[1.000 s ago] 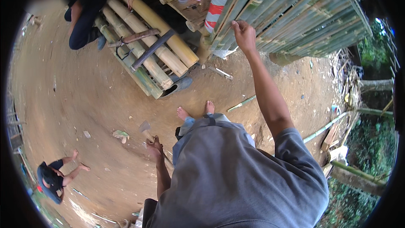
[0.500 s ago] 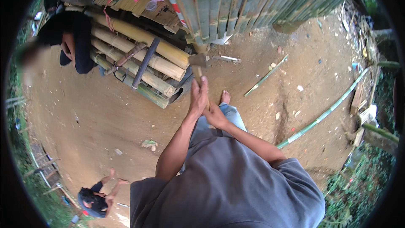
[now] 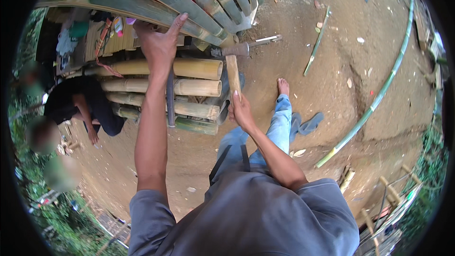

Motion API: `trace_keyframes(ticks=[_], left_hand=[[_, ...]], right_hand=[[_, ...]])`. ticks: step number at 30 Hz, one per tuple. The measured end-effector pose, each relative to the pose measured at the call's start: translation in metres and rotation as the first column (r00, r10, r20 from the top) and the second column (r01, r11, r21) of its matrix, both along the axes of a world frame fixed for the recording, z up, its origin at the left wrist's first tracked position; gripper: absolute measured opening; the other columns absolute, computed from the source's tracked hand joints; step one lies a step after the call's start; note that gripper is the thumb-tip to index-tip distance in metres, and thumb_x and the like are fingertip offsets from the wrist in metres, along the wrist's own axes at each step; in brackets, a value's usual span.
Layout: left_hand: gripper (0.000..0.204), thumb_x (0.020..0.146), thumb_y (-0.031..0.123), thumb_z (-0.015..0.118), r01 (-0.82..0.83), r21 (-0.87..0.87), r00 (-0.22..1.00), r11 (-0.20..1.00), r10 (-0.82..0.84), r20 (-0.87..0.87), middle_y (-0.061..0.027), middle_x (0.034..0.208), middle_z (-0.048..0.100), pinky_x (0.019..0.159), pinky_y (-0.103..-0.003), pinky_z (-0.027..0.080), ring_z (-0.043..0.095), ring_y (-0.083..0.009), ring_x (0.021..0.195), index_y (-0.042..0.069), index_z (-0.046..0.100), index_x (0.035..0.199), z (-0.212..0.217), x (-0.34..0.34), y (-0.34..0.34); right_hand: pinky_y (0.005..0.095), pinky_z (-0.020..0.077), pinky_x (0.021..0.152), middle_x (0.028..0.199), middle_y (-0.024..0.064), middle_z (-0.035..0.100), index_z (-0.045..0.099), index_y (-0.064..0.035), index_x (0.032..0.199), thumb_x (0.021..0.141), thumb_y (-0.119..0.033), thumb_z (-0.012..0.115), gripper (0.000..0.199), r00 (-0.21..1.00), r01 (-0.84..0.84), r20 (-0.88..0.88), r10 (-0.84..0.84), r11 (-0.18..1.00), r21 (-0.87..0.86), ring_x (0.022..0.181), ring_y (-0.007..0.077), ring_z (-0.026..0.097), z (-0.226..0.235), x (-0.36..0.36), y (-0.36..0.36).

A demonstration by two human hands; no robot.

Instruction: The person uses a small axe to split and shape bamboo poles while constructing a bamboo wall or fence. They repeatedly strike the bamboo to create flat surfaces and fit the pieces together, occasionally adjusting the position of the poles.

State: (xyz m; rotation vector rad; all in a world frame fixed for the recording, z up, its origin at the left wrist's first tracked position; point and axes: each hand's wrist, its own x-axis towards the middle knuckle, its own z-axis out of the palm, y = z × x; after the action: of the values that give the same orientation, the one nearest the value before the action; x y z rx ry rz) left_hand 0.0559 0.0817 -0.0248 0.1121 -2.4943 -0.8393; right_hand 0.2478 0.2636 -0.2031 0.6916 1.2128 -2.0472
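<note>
My left hand (image 3: 160,45) reaches far forward and grips the lower edge of a split bamboo slat (image 3: 118,4). Its thumb lies across the slat's face, while the other fingers are partly hidden. In my right hand (image 3: 242,113) is the pale wooden handle of a tool with a dark metal head (image 3: 236,50). Whether the head is an axe's or a hammer's I cannot tell. That head is close to the near ends of the upright slats, to the right of my left hand.
Thick bamboo poles (image 3: 196,68) form a bench on the left, with a dark bar across them. Beyond it, a person (image 3: 85,102) in dark clothes crouches. A green bamboo strip (image 3: 374,106) and a short stick (image 3: 316,42) lie on the dirt; sandals (image 3: 310,123) rest near my foot.
My left hand has let go of the tool's handle and moved forward and left onto the bamboo slat. My right hand alone keeps the tool. The view has turned and shifted.
</note>
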Motion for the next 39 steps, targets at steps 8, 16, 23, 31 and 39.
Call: trace_keyframes(ticks=[8, 16, 23, 31, 39], left_hand=[[0.066, 0.075, 0.032, 0.090, 0.205, 0.093, 0.979, 0.974, -0.204, -0.028, -0.0201, 0.102, 0.067, 0.085, -0.039, 0.050, 0.065, -0.0293, 0.092, -0.010, 0.055, 0.112, 0.016, -0.007, -0.006], [0.070, 0.077, 0.024, 0.090, 0.265, -0.039, 0.964, 0.964, -0.265, -0.009, -0.0188, 0.115, 0.063, 0.085, -0.031, 0.053, 0.064, -0.0214, 0.098, -0.010, 0.050, 0.124, 0.010, -0.013, -0.024], [0.071, 0.077, 0.025, 0.090, 0.266, -0.081, 0.963, 0.961, -0.269, -0.028, -0.0181, 0.116, 0.062, 0.079, -0.029, 0.053, 0.063, -0.0189, 0.096, -0.009, 0.050, 0.125, 0.006, -0.016, -0.027], [0.068, 0.073, 0.026, 0.092, 0.282, -0.017, 0.954, 0.959, -0.283, -0.098, -0.0191, 0.108, 0.065, 0.089, -0.038, 0.049, 0.062, -0.0273, 0.094, -0.008, 0.054, 0.118, 0.004, -0.020, -0.027], [0.067, 0.077, 0.021, 0.090, 0.307, -0.091, 0.945, 0.947, -0.315, -0.092, -0.0156, 0.111, 0.063, 0.080, -0.028, 0.050, 0.061, -0.0198, 0.094, -0.008, 0.050, 0.123, 0.002, -0.019, -0.029]], right_hand=[[0.0285, 0.0393, 0.040, 0.061, 0.0023, 0.045, 0.046, -0.0073, 0.102, 0.105, -0.051, 0.043, 0.044, 0.920, 0.392, 0.069, -0.386, 0.908, -0.147, 0.046, 0.0115, 0.046, -0.001, -0.001, -0.087], [0.0282, 0.0387, 0.041, 0.061, 0.0022, 0.043, 0.043, -0.0066, 0.094, 0.105, -0.054, 0.042, 0.049, 0.778, 0.627, 0.131, -0.615, 0.740, -0.244, 0.046, 0.0114, 0.044, 0.011, -0.017, -0.152], [0.0293, 0.0384, 0.041, 0.061, 0.0031, 0.043, 0.042, -0.0079, 0.093, 0.104, -0.054, 0.044, 0.048, 0.806, 0.592, 0.139, -0.576, 0.769, -0.242, 0.045, 0.0130, 0.043, 0.013, -0.016, -0.169], [0.0298, 0.0387, 0.040, 0.061, 0.0028, 0.042, 0.042, -0.0089, 0.088, 0.105, -0.051, 0.046, 0.045, 0.856, 0.517, 0.147, -0.496, 0.818, -0.250, 0.044, 0.0132, 0.042, 0.006, -0.012, -0.171], [0.0303, 0.0393, 0.041, 0.061, 0.0035, 0.042, 0.042, -0.0073, 0.090, 0.105, -0.054, 0.042, 0.049, 0.831, 0.556, 0.183, -0.526, 0.773, -0.305, 0.046, 0.0138, 0.042, 0.011, -0.025, -0.176]])
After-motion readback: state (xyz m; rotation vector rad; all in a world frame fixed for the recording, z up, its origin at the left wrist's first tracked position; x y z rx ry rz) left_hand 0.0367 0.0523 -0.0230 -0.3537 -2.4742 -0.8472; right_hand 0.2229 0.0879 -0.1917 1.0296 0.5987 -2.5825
